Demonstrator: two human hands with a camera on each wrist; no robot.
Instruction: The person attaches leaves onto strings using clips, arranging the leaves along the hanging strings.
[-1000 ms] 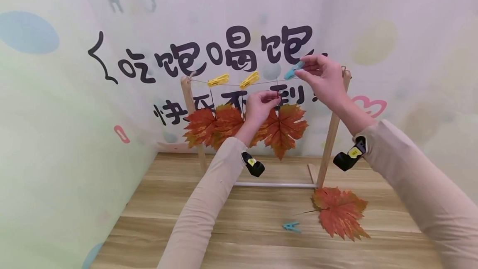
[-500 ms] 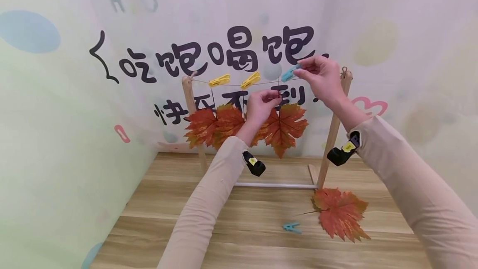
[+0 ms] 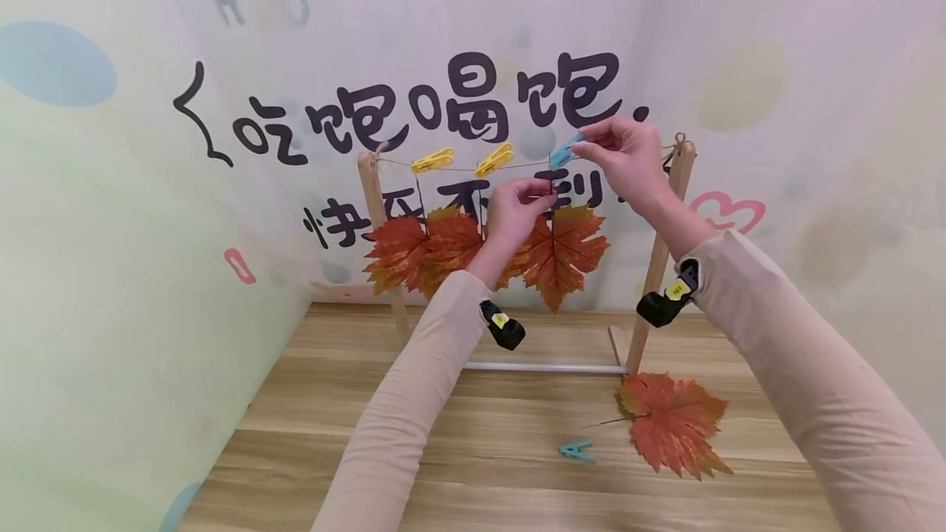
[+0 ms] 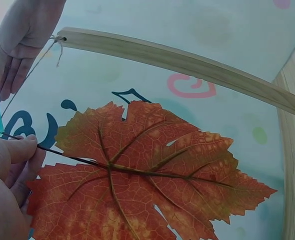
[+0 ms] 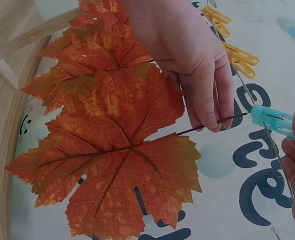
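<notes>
My left hand [image 3: 517, 212] pinches the dark stem of an orange-red maple leaf [image 3: 565, 257], which hangs below the fingers. My right hand [image 3: 631, 158] holds a light blue clothespin [image 3: 564, 153] between thumb and fingers, at the string near the stem's upper end. In the right wrist view the clothespin's nose [image 5: 257, 115] is over the string [image 5: 275, 150], and the stem tip reaches right to it. The left wrist view shows the same leaf [image 4: 137, 170] large, its stem crossing the left fingertips [image 4: 30, 142].
Two yellow clothespins, one left [image 3: 432, 158] and one nearer the middle [image 3: 494, 158], hold more leaves [image 3: 399, 249] on the string. The wooden right post [image 3: 661, 245] and a white rod [image 3: 547, 367] belong to the stand. A loose leaf [image 3: 676, 421] and another blue clothespin [image 3: 576, 451] lie on the table.
My right hand has moved left and slightly down, bringing the blue clothespin from beside the stem to the stem's upper end at the string. The left hand stays on the stem.
</notes>
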